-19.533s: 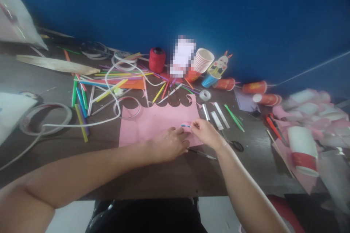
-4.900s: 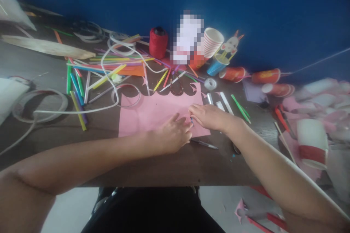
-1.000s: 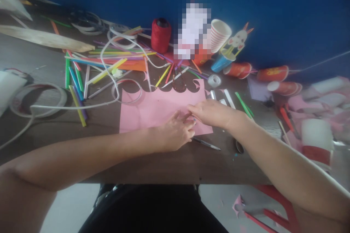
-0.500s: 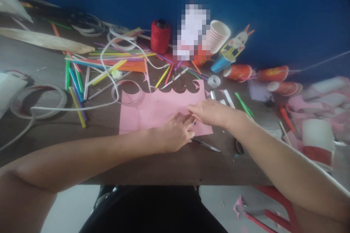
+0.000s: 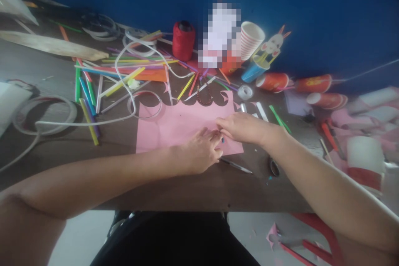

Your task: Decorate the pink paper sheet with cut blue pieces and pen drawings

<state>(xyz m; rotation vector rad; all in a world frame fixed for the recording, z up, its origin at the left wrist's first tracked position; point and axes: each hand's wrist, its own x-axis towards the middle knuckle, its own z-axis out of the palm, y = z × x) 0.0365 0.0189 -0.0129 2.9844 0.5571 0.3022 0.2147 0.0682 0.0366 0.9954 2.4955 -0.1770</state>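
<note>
A pink paper sheet (image 5: 177, 126) with a scalloped top edge lies flat on the dark table (image 5: 174, 187). My left hand (image 5: 201, 153) rests on its lower right part, fingers curled and pressed together. My right hand (image 5: 241, 129) meets it from the right, fingertips pinched. Between the two sets of fingertips shows a tiny blue piece (image 5: 222, 140), too small to name. A dark pen (image 5: 235, 165) lies just below the hands.
Coloured straws (image 5: 89, 104), a white cord (image 5: 124, 91) and tape rings (image 5: 43, 114) cover the left. A red thread spool (image 5: 183, 40), paper cups (image 5: 251, 41) and red cups (image 5: 274, 82) stand along the blue wall. Scissors (image 5: 274, 167) and a white-and-red cup (image 5: 364, 162) sit on the right.
Over the last second the hands have hardly moved and stay pinched together over the pink sheet's right part. The view has shifted slightly.
</note>
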